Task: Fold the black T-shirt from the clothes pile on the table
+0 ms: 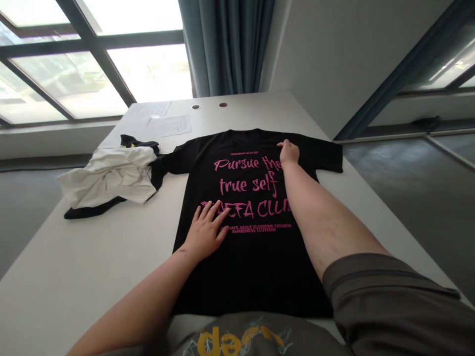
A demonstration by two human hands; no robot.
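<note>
A black T-shirt with pink lettering lies spread out, front up, its collar at the far side and its hem close to my body. My left hand rests flat on the left part of its chest print, fingers spread. Farther off, my right hand is at the upper right of the chest, just past the end of the top line of lettering. Its fingers are curled together, and whether cloth is caught between them is hidden. The right sleeve lies stretched outward; the left sleeve touches a heap of clothes.
A crumpled white garment with black parts lies left of the T-shirt on the white table. Paper sheets lie behind it. Two round holes, one being a cable hole, mark the far end, near a blue curtain.
</note>
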